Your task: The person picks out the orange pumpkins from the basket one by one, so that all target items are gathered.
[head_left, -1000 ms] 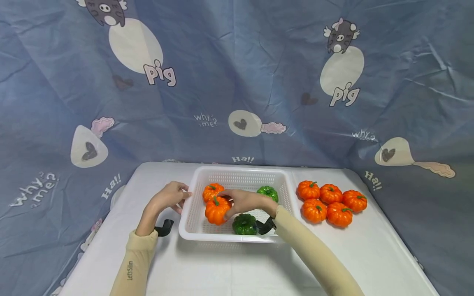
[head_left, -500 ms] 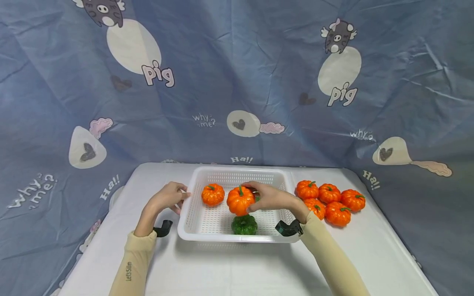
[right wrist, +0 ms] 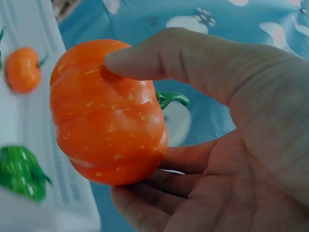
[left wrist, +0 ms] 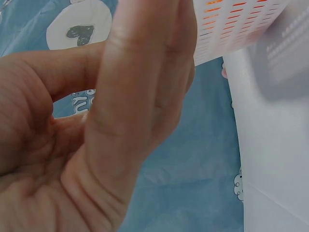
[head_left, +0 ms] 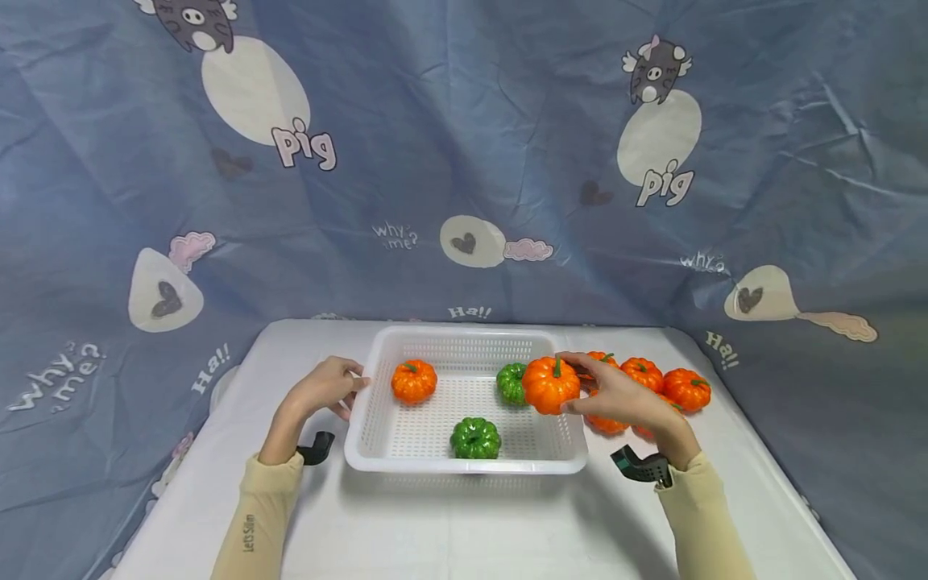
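My right hand (head_left: pixel 627 399) holds an orange toy pumpkin (head_left: pixel 551 387) with a green stem, raised over the right rim of a white plastic basket (head_left: pixel 464 466). Thumb and fingers grip its sides in the right wrist view, where the pumpkin (right wrist: pixel 108 121) fills the grasp. Inside the basket sit another orange pumpkin (head_left: pixel 414 382) at the left, a green pumpkin (head_left: pixel 475 438) near the front and a second green pumpkin (head_left: pixel 511 384), partly hidden, at the right. My left hand (head_left: pixel 326 388) holds the basket's left rim with bent fingers; the left wrist view hides the exact contact.
Right of the basket, several orange pumpkins (head_left: pixel 686 390) stand grouped on the white-covered table (head_left: pixel 406 532), some partly behind my right hand. A blue printed curtain (head_left: pixel 406 161) hangs behind and around the table.
My right hand has lifted the orange pumpkin from the basket's left part and carried it right to the right rim. Both green pumpkins show more now. My left hand stays at the rim.
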A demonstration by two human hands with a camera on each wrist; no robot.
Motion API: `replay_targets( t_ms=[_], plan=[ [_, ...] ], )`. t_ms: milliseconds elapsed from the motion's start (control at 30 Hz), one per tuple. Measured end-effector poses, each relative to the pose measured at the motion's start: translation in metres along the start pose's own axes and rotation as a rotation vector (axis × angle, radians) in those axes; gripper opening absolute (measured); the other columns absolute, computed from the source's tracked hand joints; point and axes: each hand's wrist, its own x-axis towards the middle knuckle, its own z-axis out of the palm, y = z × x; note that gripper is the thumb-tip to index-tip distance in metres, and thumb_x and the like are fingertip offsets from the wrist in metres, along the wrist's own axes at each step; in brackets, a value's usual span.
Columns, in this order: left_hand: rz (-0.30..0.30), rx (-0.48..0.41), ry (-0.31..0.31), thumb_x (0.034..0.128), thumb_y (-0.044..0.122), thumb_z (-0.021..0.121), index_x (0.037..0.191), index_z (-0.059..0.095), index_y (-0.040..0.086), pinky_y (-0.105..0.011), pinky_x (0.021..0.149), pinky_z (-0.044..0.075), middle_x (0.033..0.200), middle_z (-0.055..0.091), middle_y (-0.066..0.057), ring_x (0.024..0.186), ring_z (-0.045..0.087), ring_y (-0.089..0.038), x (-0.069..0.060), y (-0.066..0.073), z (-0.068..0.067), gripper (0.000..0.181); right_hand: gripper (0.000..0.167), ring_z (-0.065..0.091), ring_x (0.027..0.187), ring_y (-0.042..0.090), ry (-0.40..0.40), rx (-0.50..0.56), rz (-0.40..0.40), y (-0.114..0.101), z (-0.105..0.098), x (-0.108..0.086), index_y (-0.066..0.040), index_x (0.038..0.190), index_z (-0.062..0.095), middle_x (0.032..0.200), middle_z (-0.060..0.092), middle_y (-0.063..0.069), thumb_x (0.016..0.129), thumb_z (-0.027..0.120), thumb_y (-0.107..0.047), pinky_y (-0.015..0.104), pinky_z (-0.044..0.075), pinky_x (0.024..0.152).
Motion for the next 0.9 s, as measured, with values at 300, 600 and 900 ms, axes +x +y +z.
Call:
replay_targets(
  t_ms=[300,600,900],
  plan=[
    [-0.005,-0.006,-0.005,0.0963,0.014,0.056,0.129,0.05,-0.009,-0.035,0.055,0.061,0.078,0.067,-0.015,0.063,0.066,-0.019,0.001,-0.001,0.0,0.041,0.077,0.05,0.126,0.038,0.135,-0.076,0.068,0.041,-0.028,-0.041,-0.003,0.146,0.035,0.137,0.051,0.023,0.083,0.074,-0.023,0.047,0.048,0.1],
    [0.003,0.007,0.007,0.0964,0.013,0.055,0.129,0.05,-0.011,-0.035,0.054,0.06,0.078,0.067,-0.015,0.062,0.066,-0.018,0.0,0.002,0.002,0.041,0.079,0.044,0.127,0.051,0.188,-0.073,0.166,0.093,-0.043,-0.09,0.01,0.146,0.026,0.142,0.038,0.036,0.087,0.069,-0.02,0.027,0.055,0.086],
    [0.0,0.01,0.007,0.0963,0.013,0.055,0.129,0.05,-0.012,-0.035,0.054,0.06,0.079,0.067,-0.015,0.063,0.066,-0.018,-0.001,0.003,0.001,0.041,0.083,0.034,0.13,0.057,0.197,-0.091,0.319,0.13,-0.06,-0.126,0.016,0.146,0.015,0.146,0.025,0.04,0.093,0.062,-0.027,0.046,0.053,0.094]
  ],
)
